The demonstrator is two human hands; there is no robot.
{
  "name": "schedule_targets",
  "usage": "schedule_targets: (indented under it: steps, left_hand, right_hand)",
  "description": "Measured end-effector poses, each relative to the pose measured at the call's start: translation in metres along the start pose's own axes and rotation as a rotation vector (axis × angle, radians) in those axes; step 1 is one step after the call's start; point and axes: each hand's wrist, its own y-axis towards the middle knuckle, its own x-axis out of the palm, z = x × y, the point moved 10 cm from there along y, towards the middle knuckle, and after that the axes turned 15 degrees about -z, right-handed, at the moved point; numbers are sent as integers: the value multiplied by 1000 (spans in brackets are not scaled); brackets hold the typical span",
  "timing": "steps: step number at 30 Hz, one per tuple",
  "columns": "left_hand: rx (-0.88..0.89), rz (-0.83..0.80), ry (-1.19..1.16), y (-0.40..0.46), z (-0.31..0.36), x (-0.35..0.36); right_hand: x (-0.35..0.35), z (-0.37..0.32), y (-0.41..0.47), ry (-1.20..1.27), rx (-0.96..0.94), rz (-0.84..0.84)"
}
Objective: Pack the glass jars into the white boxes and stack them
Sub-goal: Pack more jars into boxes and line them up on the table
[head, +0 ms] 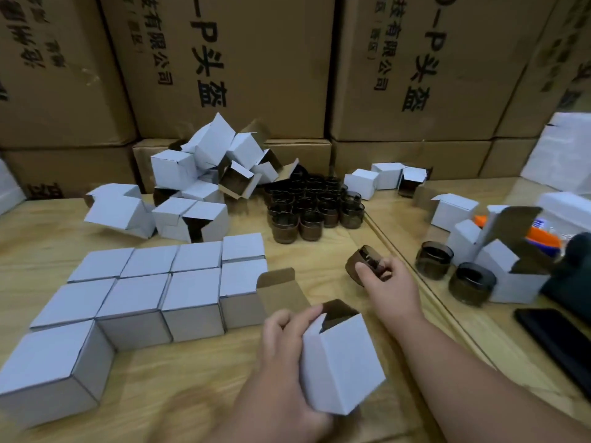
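Observation:
My left hand (287, 356) grips a white box (342, 362) near the table's front, its top flap (278, 289) open and tilted away from me. My right hand (387, 282) holds a dark glass jar (359, 263) on its side, a little beyond and to the right of the box. A cluster of several dark jars (315, 206) stands at the middle back. Closed white boxes (140, 292) sit packed together in rows at the left, one box (243, 247) stacked on top. A heap of empty open boxes (204, 167) lies behind them.
Large brown cartons (243, 59) wall off the back. A mirror-like panel on the right shows more jars (473, 282) and white boxes (454, 209). A black phone (556, 340) lies at the right edge. The table (160, 378) is light wood.

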Motion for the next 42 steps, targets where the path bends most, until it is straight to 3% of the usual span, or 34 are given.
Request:
schedule_targets:
  steps: [5,13,20,24,31,42]
  left_hand:
    - [40,166,329,12,8,2]
    - [64,190,349,7,11,-4]
    - [163,267,363,0,20,-5]
    - [159,286,329,2,17,-9]
    - [140,223,283,9,13,-9]
    - [183,314,91,4,11,-23]
  right_hand:
    - [-27,15,-40,480,-26,33]
    - [-6,20,-101,705,-75,-80]
    - [-12,2,-113,630,-140,12]
    - [-32,-39,-130,465,-321,59]
    - [-4,-124,-166,184,-682,-218]
    - [-3,-116,-142,45,-639,-141]
